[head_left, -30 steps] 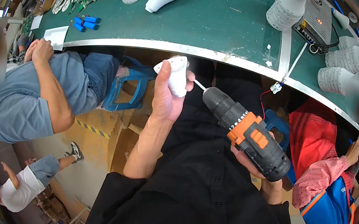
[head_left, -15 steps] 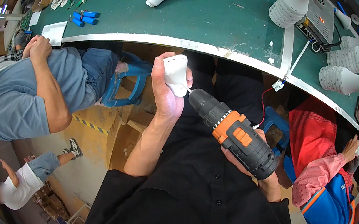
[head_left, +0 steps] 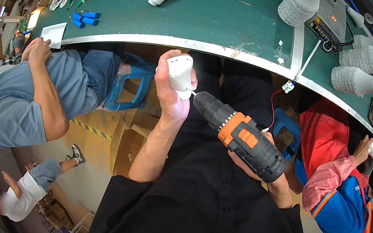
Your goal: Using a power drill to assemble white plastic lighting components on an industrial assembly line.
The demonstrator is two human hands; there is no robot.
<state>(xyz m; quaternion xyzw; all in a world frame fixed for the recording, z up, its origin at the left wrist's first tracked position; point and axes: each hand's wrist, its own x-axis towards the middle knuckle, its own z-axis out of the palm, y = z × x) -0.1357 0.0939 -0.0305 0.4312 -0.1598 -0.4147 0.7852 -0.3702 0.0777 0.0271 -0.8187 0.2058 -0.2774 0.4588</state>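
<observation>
- Left hand [head_left: 172, 95] closed around white lamp housing [head_left: 180, 71], held up just below the near edge of the green bench [head_left: 219, 16].
- Right hand [head_left: 260, 170] gripping black-and-orange cordless drill [head_left: 241, 136]; bit tip touching the housing's lower end.
- Stacks of white housings [head_left: 302, 6] on bench, well apart.
- Seated person in blue shirt [head_left: 16, 107] at left.
</observation>
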